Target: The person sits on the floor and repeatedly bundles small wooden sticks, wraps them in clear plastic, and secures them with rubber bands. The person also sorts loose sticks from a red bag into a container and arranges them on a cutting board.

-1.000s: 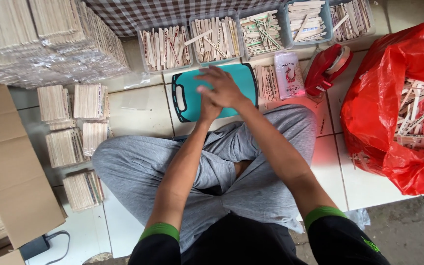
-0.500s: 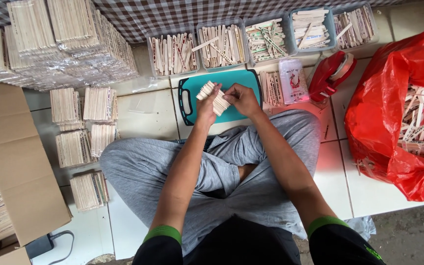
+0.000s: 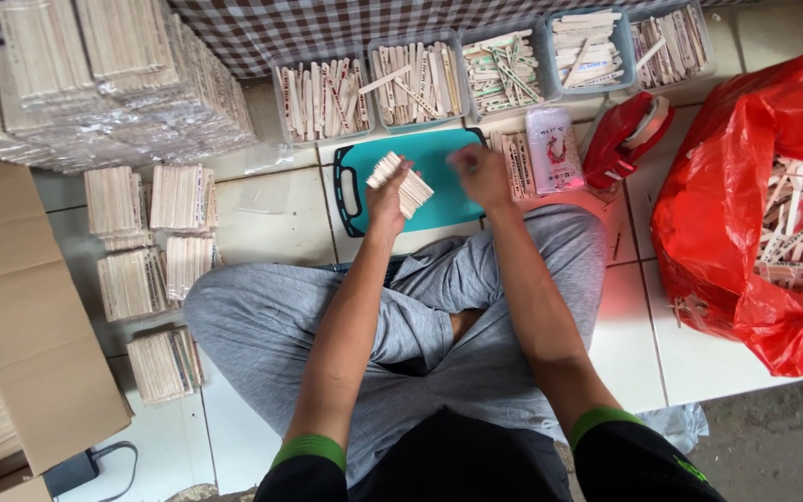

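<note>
Sorting wooden sticks over a teal cutting board.

Left hand [image 3: 386,197] closed around a bundle of wooden sticks [image 3: 402,183] above the cutting board [image 3: 439,177]; right hand [image 3: 481,175] blurred just beside, grip impossible to tell, near the red tape dispenser [image 3: 626,139].

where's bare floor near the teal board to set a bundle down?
Free: white tile between the teal board and the small stick stacks; more tile between the right knee and the red bag. Crowded: the trays behind the board. Left hand holds a stick bundle.
</note>
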